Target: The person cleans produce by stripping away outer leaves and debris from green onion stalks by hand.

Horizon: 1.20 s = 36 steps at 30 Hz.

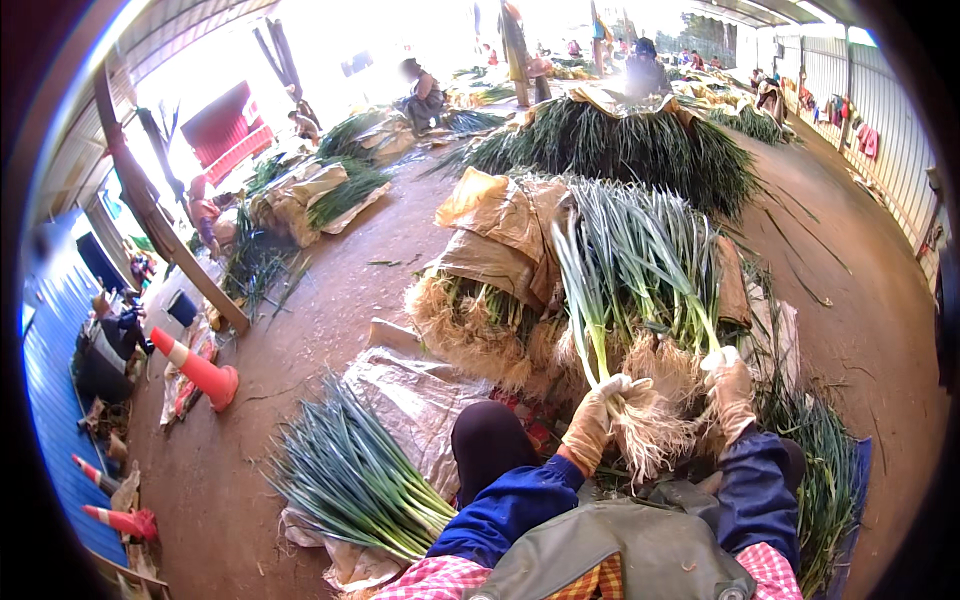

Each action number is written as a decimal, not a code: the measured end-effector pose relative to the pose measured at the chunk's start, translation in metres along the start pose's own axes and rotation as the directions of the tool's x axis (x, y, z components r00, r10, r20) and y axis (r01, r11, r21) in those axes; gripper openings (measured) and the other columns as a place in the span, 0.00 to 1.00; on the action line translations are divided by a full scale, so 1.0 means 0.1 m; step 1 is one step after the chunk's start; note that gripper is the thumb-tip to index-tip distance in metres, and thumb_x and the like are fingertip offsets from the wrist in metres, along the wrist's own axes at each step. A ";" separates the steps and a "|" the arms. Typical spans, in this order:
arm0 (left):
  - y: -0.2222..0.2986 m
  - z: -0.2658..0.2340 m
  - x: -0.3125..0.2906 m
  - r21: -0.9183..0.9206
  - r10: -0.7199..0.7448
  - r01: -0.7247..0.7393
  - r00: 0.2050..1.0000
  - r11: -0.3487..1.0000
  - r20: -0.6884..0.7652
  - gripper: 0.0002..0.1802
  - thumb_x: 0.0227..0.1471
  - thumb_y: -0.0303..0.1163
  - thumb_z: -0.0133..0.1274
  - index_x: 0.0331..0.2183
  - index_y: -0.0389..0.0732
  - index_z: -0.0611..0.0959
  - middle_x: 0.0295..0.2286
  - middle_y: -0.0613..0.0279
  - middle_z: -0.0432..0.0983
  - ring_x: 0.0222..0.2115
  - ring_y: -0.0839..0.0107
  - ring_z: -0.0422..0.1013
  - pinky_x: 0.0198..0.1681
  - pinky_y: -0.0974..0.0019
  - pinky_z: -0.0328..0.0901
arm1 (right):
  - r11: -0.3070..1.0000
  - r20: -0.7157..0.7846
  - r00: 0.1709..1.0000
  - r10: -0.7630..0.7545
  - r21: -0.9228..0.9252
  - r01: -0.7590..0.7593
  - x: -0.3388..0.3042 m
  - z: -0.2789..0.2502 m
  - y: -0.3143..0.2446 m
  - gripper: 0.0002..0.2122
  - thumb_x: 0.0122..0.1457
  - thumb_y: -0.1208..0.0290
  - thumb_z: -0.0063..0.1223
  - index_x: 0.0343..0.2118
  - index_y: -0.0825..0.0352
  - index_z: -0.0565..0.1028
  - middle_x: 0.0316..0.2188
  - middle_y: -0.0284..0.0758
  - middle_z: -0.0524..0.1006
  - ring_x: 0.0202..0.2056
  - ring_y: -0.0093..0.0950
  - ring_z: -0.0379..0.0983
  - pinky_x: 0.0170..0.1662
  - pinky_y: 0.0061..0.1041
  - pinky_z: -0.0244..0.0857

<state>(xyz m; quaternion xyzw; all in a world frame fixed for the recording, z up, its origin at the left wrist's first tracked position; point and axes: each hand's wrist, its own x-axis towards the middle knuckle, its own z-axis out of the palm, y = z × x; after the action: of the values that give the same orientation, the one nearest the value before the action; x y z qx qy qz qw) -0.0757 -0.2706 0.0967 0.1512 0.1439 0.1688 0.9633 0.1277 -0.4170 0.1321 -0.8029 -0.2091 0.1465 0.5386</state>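
Two gloved hands grip one bunch of green onions [640,290] right of frame centre: the left hand [597,420] clamped at the roots, the right hand [728,388] closed on outer stalks. Risk: loose stalks may slip out, since the root end [650,430] is splayed and untied.

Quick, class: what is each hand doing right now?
Left hand: closed on a green onion bunch near its roots.
Right hand: closed on the same bunch's stalks.

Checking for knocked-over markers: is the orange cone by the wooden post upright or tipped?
Tipped. The orange cone lies on its side on the dirt floor, tip pointing up-left.
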 end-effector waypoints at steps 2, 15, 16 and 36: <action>-0.06 0.14 -0.08 0.173 -0.055 0.064 0.997 0.983 -0.053 0.13 0.54 0.31 0.49 0.40 0.34 0.75 0.41 0.45 0.75 0.42 0.52 0.72 0.43 0.51 0.71 | 0.906 0.038 0.975 -0.217 -0.365 0.216 -0.29 0.18 -0.08 0.14 0.62 0.59 0.43 0.34 0.65 0.73 0.18 0.32 0.72 0.14 0.20 0.66 0.14 0.21 0.63; -0.48 -0.15 0.10 0.054 -0.261 0.265 0.963 0.963 -0.072 0.11 0.51 0.33 0.55 0.36 0.38 0.79 0.28 0.60 0.77 0.24 0.67 0.73 0.28 0.65 0.70 | 0.795 0.605 0.710 0.360 0.200 -0.573 0.01 1.07 -0.10 0.19 0.59 0.52 0.48 0.39 0.65 0.74 0.29 0.38 0.77 0.29 0.27 0.72 0.32 0.30 0.68; -0.48 -0.07 0.02 0.040 -0.268 0.271 0.961 0.962 -0.068 0.10 0.50 0.34 0.57 0.33 0.39 0.79 0.25 0.62 0.76 0.23 0.69 0.72 0.25 0.68 0.68 | 0.675 0.692 0.664 0.283 0.349 -0.651 0.03 1.10 -0.11 0.16 0.58 0.54 0.49 0.37 0.63 0.76 0.29 0.37 0.77 0.29 0.28 0.73 0.32 0.30 0.69; -0.40 -0.30 0.15 0.094 0.076 -0.061 0.984 0.994 -0.164 0.06 0.51 0.30 0.53 0.33 0.41 0.76 0.24 0.68 0.72 0.20 0.79 0.66 0.24 0.72 0.68 | 0.970 0.760 0.647 0.060 0.108 -0.216 -0.19 0.62 -0.27 0.14 0.59 0.57 0.51 0.32 0.66 0.75 0.21 0.29 0.74 0.17 0.18 0.67 0.19 0.16 0.61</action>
<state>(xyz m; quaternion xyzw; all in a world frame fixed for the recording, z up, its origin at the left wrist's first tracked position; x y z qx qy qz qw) -0.0604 -0.2933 0.0524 0.1841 0.2262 0.2074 0.9338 0.0781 -0.3676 0.1336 -0.6292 -0.3359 0.5249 0.4646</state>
